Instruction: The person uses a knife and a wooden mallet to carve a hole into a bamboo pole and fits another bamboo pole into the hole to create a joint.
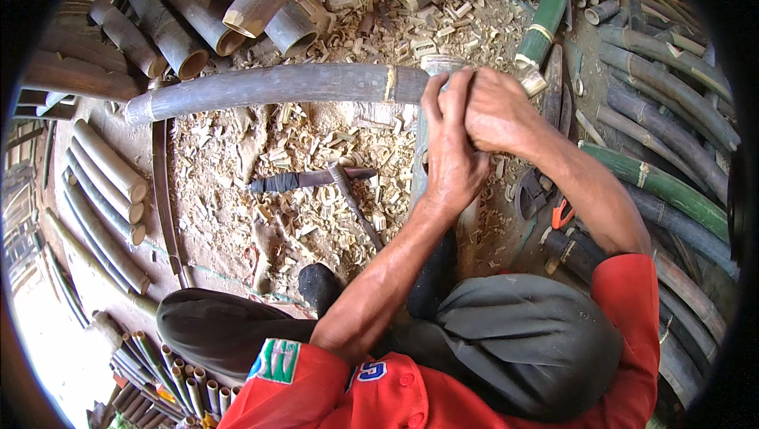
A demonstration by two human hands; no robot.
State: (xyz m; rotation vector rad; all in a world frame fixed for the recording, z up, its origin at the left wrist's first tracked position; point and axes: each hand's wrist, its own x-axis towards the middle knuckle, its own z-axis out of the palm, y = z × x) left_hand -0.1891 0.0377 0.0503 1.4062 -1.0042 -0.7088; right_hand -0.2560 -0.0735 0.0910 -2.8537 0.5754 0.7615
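Observation:
A dark grey bamboo pole (316, 83) with one pale node ring stretches from the left to my hands. My left hand (457, 148) curls its fingers over the pole's right end, wrist coming up from below. Pressed against it is my right hand (502, 109), closed in a fist; what it grips is hidden. Below the hands stands an upright pale wooden post (419, 168), partly covered by my left forearm. A knife with a black wrapped handle (277, 183) lies on the shavings, a thin stick (356, 205) crossing its blade.
Wood shavings (308, 140) cover the ground in front of me. Cut bamboo tubes (170, 22) are stacked at the far left, more poles (664, 120) at the right. A green bamboo pole (549, 14) leans beyond my right hand. A long flat strip (164, 200) lies left.

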